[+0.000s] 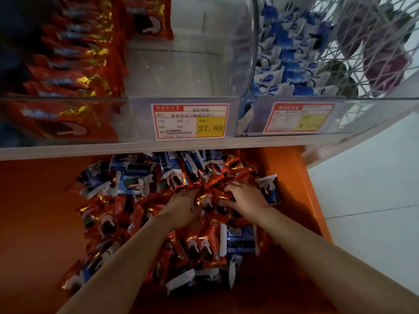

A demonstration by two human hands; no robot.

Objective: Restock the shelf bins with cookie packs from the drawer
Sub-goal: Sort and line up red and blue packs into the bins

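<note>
Orange drawer (301, 177), far end cut off by the shelf edge (68, 151): heap of red and blue cookie packs (204, 243). Left hand (183, 200) palm down on red packs, fingertips buried, grasp not discernible. Right hand (247, 198) fingers splayed, resting on red packs, holding nothing. Above: clear left bin (181, 75), red packs, blurred; right bin (249, 64), blue-white packs. Price label (190, 121) reads 27.80; second label (299, 117) illegible.

The orange drawer (34, 200) carries a loose heap of red cookie packs (199, 243) mixed with blue cookie packs (240, 239). Above it, the white shelf (68, 152) bears two clear bins side by side: the left bin (181, 71) partly filled with red packs, the right bin (367, 114) holding blue-and-white ones.
</note>
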